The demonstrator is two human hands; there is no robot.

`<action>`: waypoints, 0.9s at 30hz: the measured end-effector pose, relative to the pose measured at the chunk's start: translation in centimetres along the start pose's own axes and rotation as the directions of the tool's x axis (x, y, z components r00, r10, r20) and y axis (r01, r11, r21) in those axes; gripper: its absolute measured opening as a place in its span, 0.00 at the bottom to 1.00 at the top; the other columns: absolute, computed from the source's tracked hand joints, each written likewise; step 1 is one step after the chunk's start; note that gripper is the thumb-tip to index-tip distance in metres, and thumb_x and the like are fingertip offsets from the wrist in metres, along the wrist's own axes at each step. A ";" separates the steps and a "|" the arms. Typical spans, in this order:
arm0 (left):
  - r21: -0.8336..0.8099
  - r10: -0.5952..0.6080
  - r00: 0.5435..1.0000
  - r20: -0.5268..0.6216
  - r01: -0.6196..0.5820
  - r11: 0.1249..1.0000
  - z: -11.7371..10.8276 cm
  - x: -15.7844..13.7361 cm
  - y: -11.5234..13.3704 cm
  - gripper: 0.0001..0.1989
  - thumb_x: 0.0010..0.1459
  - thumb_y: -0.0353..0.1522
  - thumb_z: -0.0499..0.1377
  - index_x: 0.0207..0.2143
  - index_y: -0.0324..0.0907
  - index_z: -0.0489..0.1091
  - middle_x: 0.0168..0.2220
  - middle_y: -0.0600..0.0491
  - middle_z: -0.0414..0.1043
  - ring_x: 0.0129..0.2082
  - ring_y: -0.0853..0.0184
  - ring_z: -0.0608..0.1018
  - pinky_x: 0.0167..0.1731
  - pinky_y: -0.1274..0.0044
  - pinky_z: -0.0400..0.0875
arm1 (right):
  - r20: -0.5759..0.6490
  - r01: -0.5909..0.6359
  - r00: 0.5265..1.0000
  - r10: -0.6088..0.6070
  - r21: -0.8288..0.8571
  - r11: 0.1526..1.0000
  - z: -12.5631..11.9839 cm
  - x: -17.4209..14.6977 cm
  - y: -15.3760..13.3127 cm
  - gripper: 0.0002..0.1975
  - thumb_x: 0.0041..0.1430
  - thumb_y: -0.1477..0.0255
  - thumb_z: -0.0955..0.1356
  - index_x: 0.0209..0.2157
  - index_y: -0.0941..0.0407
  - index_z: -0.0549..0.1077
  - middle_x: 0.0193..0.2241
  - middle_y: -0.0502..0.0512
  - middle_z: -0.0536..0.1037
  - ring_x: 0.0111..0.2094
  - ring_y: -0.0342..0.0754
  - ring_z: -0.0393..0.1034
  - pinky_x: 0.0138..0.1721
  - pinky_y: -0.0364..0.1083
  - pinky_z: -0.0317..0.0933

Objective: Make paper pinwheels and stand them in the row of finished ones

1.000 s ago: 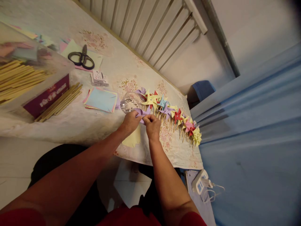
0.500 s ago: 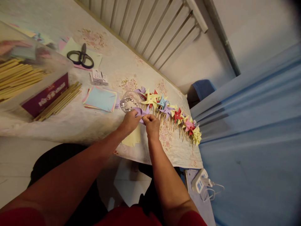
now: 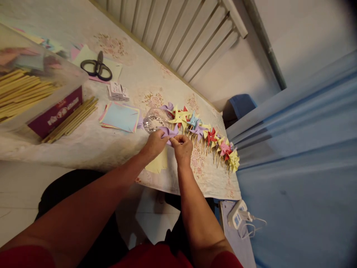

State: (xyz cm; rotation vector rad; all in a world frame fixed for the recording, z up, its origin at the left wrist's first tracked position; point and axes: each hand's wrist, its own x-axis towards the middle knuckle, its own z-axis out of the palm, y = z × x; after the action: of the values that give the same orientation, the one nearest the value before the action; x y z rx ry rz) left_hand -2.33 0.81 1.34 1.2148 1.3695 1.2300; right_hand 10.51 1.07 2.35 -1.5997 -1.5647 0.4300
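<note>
In the head view, a purple paper pinwheel [image 3: 169, 131] with curled blades is held over the near side of the table. My left hand [image 3: 156, 144] is closed on its left side. The fingertips of my right hand [image 3: 182, 148] pinch at its right lower edge. A tiny pale thing shows by those fingers, too small to name. Just behind the pinwheel stands a clear round container [image 3: 153, 121] with small shiny metal pieces in it. Beneath my hands lies yellow paper [image 3: 156, 163] with cut edges.
Finished pinwheels [image 3: 198, 130] on sticks lie in a row to the right. Leftward are stacked paper squares [image 3: 119, 117], small white boxes [image 3: 118, 91], scissors [image 3: 96, 69], loose sticks [image 3: 71, 120] and a plastic bin [image 3: 52, 113] of sticks. Another person's hand [image 3: 15, 55] shows behind the bin.
My right hand has turned slightly and shifted a little to the right, its fingers still at the pinwheel. My left hand keeps its hold.
</note>
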 end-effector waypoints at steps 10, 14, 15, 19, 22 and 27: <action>-0.096 0.007 1.000 0.029 -0.004 0.995 0.3 0.1 -0.6 0.13 0.51 0.33 0.58 0.20 0.43 0.57 0.20 0.61 0.54 0.24 0.72 0.59 0.24 0.78 0.52 | 0.178 -0.252 0.963 0.202 0.334 0.908 -0.3 -0.4 0.1 0.13 0.44 0.62 0.74 0.22 0.56 0.70 0.18 0.42 0.64 0.22 0.40 0.56 0.27 0.41 0.53; -0.116 0.002 0.999 0.050 0.004 0.993 0.7 0.4 -1.3 0.09 0.50 0.34 0.57 0.21 0.42 0.60 0.21 0.60 0.57 0.26 0.71 0.62 0.25 0.78 0.55 | 0.196 -0.259 0.960 0.200 0.347 0.901 -0.4 -0.4 0.3 0.13 0.44 0.63 0.73 0.21 0.56 0.70 0.16 0.41 0.63 0.21 0.39 0.55 0.26 0.41 0.51; -0.128 -0.002 0.999 0.052 0.009 0.992 0.8 0.4 -1.5 0.08 0.50 0.34 0.57 0.22 0.42 0.62 0.22 0.59 0.59 0.26 0.70 0.64 0.25 0.79 0.57 | 0.206 -0.268 0.957 0.206 0.354 0.896 -0.4 -0.3 0.3 0.13 0.44 0.63 0.74 0.21 0.56 0.70 0.16 0.41 0.63 0.21 0.39 0.55 0.26 0.41 0.51; -0.206 -0.012 0.999 0.035 0.019 0.978 1.0 0.6 -1.8 0.06 0.48 0.34 0.59 0.26 0.41 0.66 0.24 0.58 0.65 0.28 0.69 0.68 0.27 0.78 0.62 | 0.254 -0.308 0.941 0.222 0.377 0.874 -0.5 -0.2 0.1 0.12 0.43 0.63 0.74 0.21 0.56 0.72 0.17 0.42 0.66 0.21 0.39 0.56 0.26 0.41 0.51; -0.252 -0.015 0.999 0.040 0.025 0.967 1.0 0.6 -1.7 0.05 0.48 0.32 0.60 0.26 0.40 0.67 0.23 0.58 0.66 0.28 0.69 0.69 0.28 0.78 0.65 | 0.274 -0.326 0.934 0.228 0.400 0.857 -0.6 -0.2 -0.2 0.11 0.42 0.63 0.74 0.22 0.56 0.74 0.18 0.43 0.68 0.22 0.39 0.57 0.26 0.41 0.51; -0.286 -0.024 0.996 0.081 0.046 0.957 0.9 0.5 -1.6 0.05 0.48 0.32 0.60 0.26 0.40 0.68 0.23 0.57 0.67 0.28 0.68 0.70 0.28 0.78 0.66 | 0.288 -0.333 0.931 0.223 0.424 0.843 -0.8 -0.2 -0.3 0.11 0.41 0.64 0.74 0.24 0.57 0.75 0.19 0.43 0.70 0.22 0.39 0.58 0.26 0.41 0.51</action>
State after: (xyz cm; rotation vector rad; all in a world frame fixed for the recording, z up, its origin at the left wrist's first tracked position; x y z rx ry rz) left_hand -1.60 1.37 -0.32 1.0179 1.1067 1.2929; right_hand 10.87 0.62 2.97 -1.4277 -1.2538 1.1024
